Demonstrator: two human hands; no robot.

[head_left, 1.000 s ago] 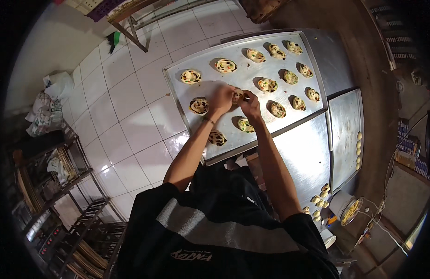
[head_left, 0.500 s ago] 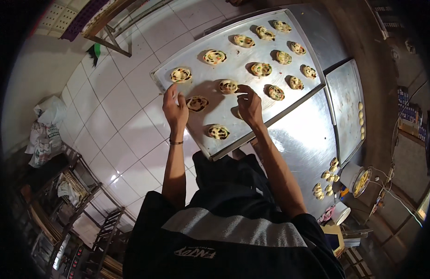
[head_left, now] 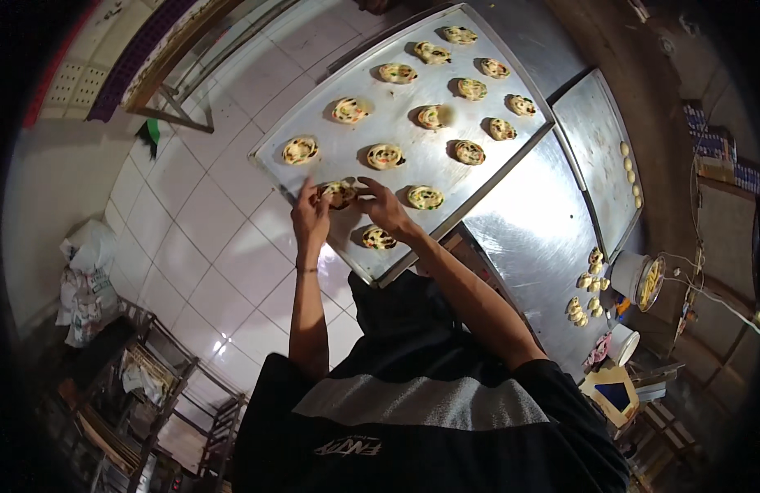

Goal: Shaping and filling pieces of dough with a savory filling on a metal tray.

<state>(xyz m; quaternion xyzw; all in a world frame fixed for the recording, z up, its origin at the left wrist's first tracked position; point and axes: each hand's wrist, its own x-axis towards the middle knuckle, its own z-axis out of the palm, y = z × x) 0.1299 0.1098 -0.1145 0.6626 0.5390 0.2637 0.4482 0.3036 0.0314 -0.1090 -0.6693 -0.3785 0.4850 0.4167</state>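
Note:
A large metal tray holds several round doughs dotted with colourful and dark filling. My left hand grips the left side of a filled dough piece at the tray's lower left, index finger and thumb on its edge. My right hand has bent fingers on the same piece's right side. Between them the piece is partly covered by fingers. Another filled piece lies just below my hands, and one sits to their right.
A steel worktable bears small dough balls. A second tray holds a row of balls. A bucket stands at right. A wooden rack and white sacks are at left, a wooden-legged stand behind.
Both hands have left the middle piece, which now lies uncovered, and moved down-left onto the lower-left piece. The tray has shifted up and left in view.

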